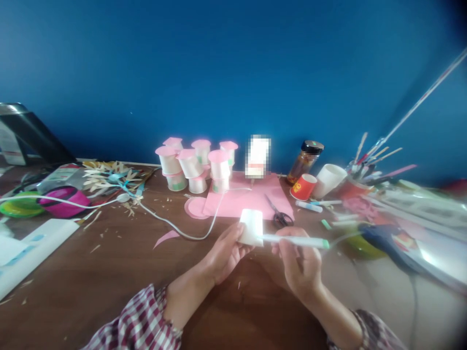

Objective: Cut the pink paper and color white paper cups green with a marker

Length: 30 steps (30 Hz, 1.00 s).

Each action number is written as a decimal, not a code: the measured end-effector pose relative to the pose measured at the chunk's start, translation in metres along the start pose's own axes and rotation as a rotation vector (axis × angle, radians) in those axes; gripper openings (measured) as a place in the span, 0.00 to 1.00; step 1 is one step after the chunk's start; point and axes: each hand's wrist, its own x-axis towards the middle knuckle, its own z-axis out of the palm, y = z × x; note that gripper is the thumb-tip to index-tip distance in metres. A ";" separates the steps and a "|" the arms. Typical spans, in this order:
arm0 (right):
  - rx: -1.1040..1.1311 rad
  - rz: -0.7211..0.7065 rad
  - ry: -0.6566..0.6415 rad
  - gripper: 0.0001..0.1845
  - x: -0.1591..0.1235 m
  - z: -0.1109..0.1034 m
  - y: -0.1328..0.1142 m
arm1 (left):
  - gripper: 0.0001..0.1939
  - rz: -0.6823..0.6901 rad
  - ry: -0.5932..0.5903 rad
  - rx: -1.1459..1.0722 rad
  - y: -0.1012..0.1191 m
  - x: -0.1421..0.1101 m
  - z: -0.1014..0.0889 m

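Note:
Near the middle of the table, my left hand is closed around a small white paper cup, its fingers at the cup's left side and underneath. Between the fingers of my right hand lies a white marker pen with a green end pointing right. The marker's other end reaches the right side of the cup; glare hides whether the tip touches it. Just beyond the hands lie pink paper sheets, with black-handled scissors on their right part.
Stacked white cups with pink paper tops stand against the blue wall. A white cable crosses the table on the left. Right of the sheets are a red paper cup, a white cup, a dark-lidded jar and loose markers.

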 end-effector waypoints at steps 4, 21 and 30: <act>-0.133 -0.117 -0.033 0.05 -0.001 -0.002 -0.001 | 0.12 0.013 -0.017 -0.008 0.000 -0.001 0.000; -0.249 -0.201 -0.055 0.05 0.004 -0.002 -0.002 | 0.06 -0.015 -0.003 0.053 -0.002 -0.003 -0.003; -0.268 -0.213 -0.076 0.05 0.006 -0.002 -0.005 | 0.08 0.001 -0.008 0.037 -0.002 -0.004 -0.003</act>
